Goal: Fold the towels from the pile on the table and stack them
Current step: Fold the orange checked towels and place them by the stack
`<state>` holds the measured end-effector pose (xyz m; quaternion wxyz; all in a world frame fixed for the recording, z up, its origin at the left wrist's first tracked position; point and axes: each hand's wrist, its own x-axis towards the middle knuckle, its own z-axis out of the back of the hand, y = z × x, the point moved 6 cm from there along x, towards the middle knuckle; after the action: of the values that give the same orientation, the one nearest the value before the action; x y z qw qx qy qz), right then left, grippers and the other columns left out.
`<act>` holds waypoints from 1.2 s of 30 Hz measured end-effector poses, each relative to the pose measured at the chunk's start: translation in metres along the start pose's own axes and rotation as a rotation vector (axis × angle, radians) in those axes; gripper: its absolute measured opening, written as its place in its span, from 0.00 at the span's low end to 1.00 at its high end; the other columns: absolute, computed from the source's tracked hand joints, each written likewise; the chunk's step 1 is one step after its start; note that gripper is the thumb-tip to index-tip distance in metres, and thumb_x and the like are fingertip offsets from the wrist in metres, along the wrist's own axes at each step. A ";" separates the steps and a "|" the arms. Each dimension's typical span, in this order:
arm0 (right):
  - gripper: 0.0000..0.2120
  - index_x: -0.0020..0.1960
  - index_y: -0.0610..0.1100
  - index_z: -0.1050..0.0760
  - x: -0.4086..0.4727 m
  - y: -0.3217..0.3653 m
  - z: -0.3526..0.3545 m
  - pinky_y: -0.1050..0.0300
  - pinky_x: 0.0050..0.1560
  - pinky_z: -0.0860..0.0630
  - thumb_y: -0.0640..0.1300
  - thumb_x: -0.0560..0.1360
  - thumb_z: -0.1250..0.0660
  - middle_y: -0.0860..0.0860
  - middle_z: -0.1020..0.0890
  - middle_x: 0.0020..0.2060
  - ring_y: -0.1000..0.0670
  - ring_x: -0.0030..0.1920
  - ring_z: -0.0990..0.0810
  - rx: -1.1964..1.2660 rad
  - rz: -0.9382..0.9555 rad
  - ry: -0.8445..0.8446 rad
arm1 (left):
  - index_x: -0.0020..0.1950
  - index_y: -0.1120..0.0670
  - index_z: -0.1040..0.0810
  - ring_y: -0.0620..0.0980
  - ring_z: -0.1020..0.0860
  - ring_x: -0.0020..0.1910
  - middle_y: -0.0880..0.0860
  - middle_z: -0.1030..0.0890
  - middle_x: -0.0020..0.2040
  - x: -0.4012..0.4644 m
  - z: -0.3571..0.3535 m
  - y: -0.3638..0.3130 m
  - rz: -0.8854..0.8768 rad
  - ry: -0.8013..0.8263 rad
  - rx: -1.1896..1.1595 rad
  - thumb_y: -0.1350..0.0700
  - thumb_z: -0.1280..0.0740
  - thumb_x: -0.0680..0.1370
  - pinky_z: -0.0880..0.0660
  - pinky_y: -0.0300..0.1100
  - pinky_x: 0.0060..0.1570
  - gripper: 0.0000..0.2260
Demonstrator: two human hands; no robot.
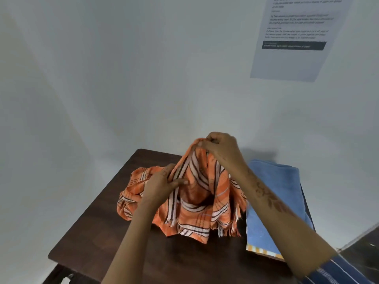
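Note:
An orange plaid towel [196, 201] with white and dark stripes and a fringed edge is lifted off the dark wooden table [114, 232]. My right hand [221, 146] pinches its top edge high above the table. Lower and to the left, my left hand [164, 183] grips the towel's striped border between thumb and fingers. The rest of the orange cloth lies bunched on the table at the left [133, 193]. A folded blue towel [274, 201] lies flat on the table's right side, partly under my right forearm.
The table stands against a plain pale wall. A printed paper sheet [295, 37] hangs on the wall at the upper right. A dark object [363, 249] shows at the lower right edge, past the table.

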<state>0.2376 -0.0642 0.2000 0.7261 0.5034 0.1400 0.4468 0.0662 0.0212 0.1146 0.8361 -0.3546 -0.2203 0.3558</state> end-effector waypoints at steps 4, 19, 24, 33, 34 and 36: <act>0.09 0.41 0.40 0.22 0.014 -0.020 0.027 0.59 0.37 0.33 0.47 0.72 0.30 0.52 0.25 0.30 0.52 0.34 0.27 0.063 -0.111 -0.265 | 0.51 0.49 0.25 0.46 0.24 0.41 0.45 0.22 0.42 -0.013 -0.003 0.035 0.152 0.002 0.049 0.47 0.27 0.71 0.27 0.42 0.42 0.13; 0.16 0.57 0.44 0.27 -0.105 -0.117 -0.053 0.47 0.47 0.20 0.33 0.72 0.32 0.42 0.20 0.50 0.42 0.46 0.18 0.672 -0.672 -0.063 | 0.49 0.47 0.27 0.45 0.20 0.36 0.48 0.19 0.41 -0.018 -0.045 -0.011 0.200 0.063 -0.051 0.52 0.33 0.77 0.23 0.36 0.33 0.04; 0.15 0.56 0.45 0.26 -0.117 -0.129 -0.053 0.43 0.56 0.22 0.33 0.72 0.32 0.43 0.20 0.51 0.43 0.51 0.18 0.680 -0.693 -0.110 | 0.52 0.47 0.28 0.43 0.20 0.34 0.45 0.19 0.40 -0.030 -0.078 -0.025 0.171 0.187 -0.079 0.56 0.34 0.78 0.24 0.35 0.31 0.06; 0.14 0.52 0.47 0.25 -0.128 -0.123 -0.025 0.67 0.37 0.24 0.33 0.70 0.29 0.48 0.19 0.43 0.52 0.44 0.19 0.438 -0.509 -0.180 | 0.50 0.53 0.25 0.45 0.17 0.34 0.51 0.17 0.36 -0.057 -0.091 -0.024 0.267 0.202 -0.366 0.62 0.31 0.75 0.19 0.39 0.37 0.07; 0.15 0.51 0.49 0.25 -0.130 -0.121 -0.027 0.66 0.37 0.24 0.34 0.70 0.29 0.49 0.19 0.42 0.53 0.43 0.19 0.387 -0.478 -0.174 | 0.50 0.53 0.24 0.45 0.17 0.34 0.51 0.18 0.36 -0.058 -0.092 -0.025 0.269 0.217 -0.397 0.62 0.31 0.75 0.19 0.40 0.37 0.07; 0.17 0.49 0.54 0.26 -0.136 -0.116 -0.031 0.65 0.35 0.23 0.33 0.71 0.31 0.51 0.20 0.40 0.54 0.41 0.20 0.308 -0.406 -0.169 | 0.49 0.53 0.23 0.46 0.18 0.34 0.51 0.19 0.35 -0.059 -0.095 -0.027 0.253 0.243 -0.424 0.63 0.32 0.75 0.19 0.40 0.37 0.06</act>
<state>0.2004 -0.1637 0.0529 0.7247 0.6053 0.2433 0.2220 0.0987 -0.0783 0.0663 0.7123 -0.5866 -0.1418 0.3583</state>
